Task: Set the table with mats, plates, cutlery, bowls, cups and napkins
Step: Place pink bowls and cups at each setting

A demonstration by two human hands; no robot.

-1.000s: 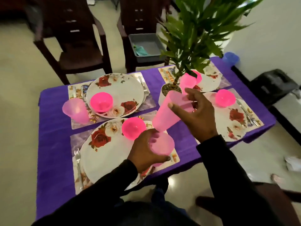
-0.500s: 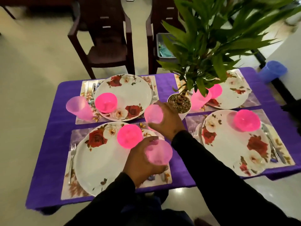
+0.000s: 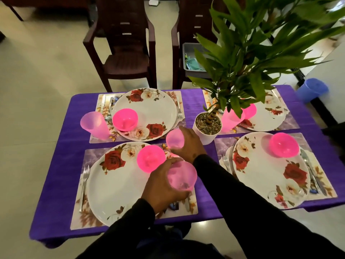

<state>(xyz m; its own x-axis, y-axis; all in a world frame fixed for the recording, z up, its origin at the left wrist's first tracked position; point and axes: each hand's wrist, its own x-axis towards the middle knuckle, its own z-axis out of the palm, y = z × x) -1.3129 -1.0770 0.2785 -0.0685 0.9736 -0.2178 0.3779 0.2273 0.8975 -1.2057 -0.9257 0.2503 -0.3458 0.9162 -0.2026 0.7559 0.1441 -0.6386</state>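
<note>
Four floral mats lie on the purple table [image 3: 61, 161], each with a rose-patterned plate and a pink bowl. My left hand [image 3: 162, 186] grips a pale pink cup [image 3: 182, 175] above the right edge of the near-left mat [image 3: 89, 217]. My right hand [image 3: 188, 144] holds a second pink cup [image 3: 174, 139] upright at that mat's far right corner, beside the near-left bowl [image 3: 150, 158]. Another pink cup [image 3: 94, 125] stands by the far-left plate [image 3: 147, 111], and one more cup [image 3: 230, 118] stands behind the plant. Forks and knives flank the plates.
A potted plant [image 3: 208, 127] stands mid-table, its leaves overhanging the far-right setting. Two dark chairs [image 3: 127, 51] stand beyond the table; a grey tub [image 3: 192, 62] with teal cloth sits on the right chair. A blue cup [image 3: 311, 89] stands off the table's far right.
My right hand has swung its cup from mid-air down to the near-left mat's far right corner. My left hand keeps its cup in about the same spot. The view has shifted right.
</note>
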